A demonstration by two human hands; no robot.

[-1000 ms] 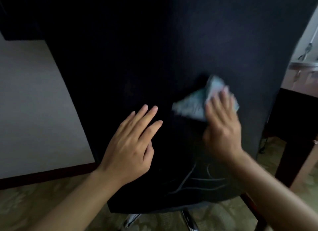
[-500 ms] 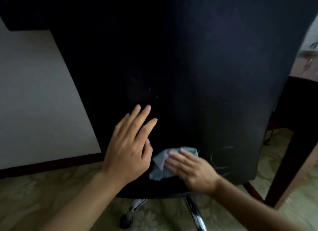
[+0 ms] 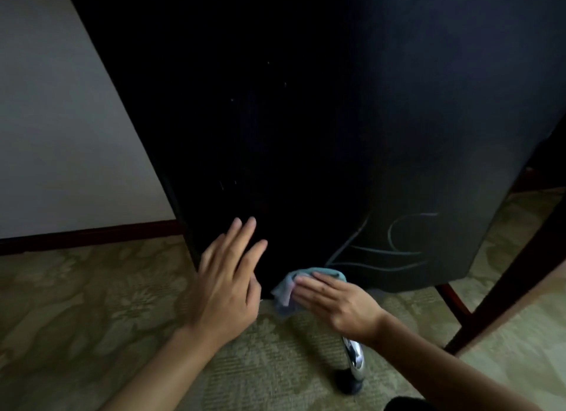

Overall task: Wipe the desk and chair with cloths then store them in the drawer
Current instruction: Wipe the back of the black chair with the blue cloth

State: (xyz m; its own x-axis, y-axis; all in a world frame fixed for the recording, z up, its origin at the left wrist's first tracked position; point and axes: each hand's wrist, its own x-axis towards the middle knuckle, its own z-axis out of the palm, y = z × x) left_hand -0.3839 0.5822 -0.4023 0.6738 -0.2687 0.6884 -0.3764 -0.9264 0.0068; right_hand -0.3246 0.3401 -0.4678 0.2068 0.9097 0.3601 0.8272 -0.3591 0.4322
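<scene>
The black back of the chair (image 3: 321, 135) fills most of the view, with a pale line logo near its lower right. My right hand (image 3: 337, 303) presses a light blue cloth (image 3: 286, 288) flat against the bottom edge of the chair back. My left hand (image 3: 226, 282) lies just left of the cloth, fingers spread and flat on the chair's lower left part, holding nothing. Desk top and drawer are out of sight.
A chrome chair leg with a black caster (image 3: 352, 367) stands on the patterned carpet (image 3: 92, 318) below my right wrist. Dark wooden desk legs (image 3: 505, 288) slant at the right. A pale wall with a dark baseboard (image 3: 85, 233) is at the left.
My right hand has swept the cloth from the chair back's upper right down to its bottom edge. My left hand has slid lower on the chair back. The view has tilted down.
</scene>
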